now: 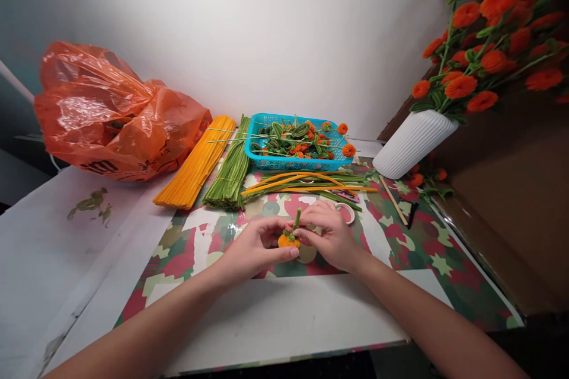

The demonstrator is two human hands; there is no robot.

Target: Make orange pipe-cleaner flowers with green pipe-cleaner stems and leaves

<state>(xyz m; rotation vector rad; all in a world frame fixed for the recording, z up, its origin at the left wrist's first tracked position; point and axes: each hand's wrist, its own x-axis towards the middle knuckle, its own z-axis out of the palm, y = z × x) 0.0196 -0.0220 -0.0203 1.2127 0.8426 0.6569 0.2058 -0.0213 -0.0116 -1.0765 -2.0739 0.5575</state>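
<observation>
L hand (pixel 253 246) pinches orange pom flower (pixel 288 241) steady w/ fingers closed, R hand (pixel 329 234) curled gripping its green stem (pixel 296 220), 2 hands sharing the grip.

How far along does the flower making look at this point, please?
Done: a vase full of orange flowers, more in the basket. In hand: left hand and right hand grip one orange bud on a green stem. Left: orange bundle and green bundle lie unused.
</observation>
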